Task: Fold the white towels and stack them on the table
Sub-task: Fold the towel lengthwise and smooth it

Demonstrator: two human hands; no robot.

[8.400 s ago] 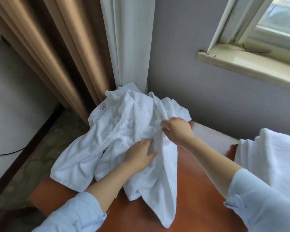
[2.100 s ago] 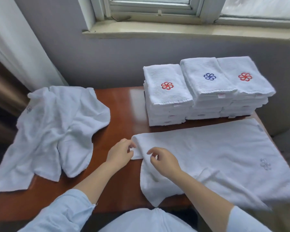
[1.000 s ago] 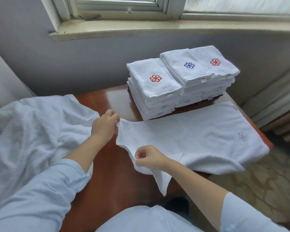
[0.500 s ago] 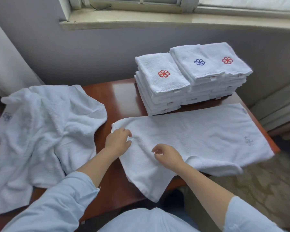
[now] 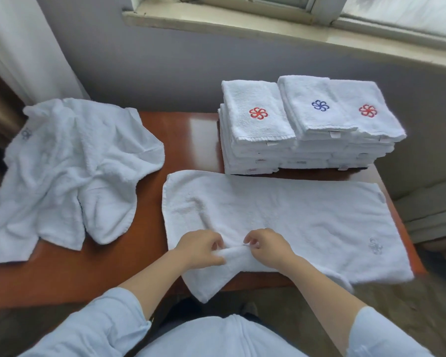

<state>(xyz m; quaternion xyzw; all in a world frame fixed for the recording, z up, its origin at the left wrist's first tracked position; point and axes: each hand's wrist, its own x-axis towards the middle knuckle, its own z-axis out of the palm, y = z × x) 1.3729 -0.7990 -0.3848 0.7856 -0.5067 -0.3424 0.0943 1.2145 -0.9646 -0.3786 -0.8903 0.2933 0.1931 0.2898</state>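
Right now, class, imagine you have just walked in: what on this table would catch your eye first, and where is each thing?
First the folded towels, stacked neatly at the far right of the table, red and blue flower emblems on top. Next the spread towel lying flat in front of them, its near edge pinched by the left hand and right hand. At the left lies a heap of crumpled towels.

Dressed in a pale blue top [image 5: 216,336], with loose sleeves [image 5: 95,328] ending near the elbows and bare forearms [image 5: 150,276] below; soft, creased cloth, possibly a shirt
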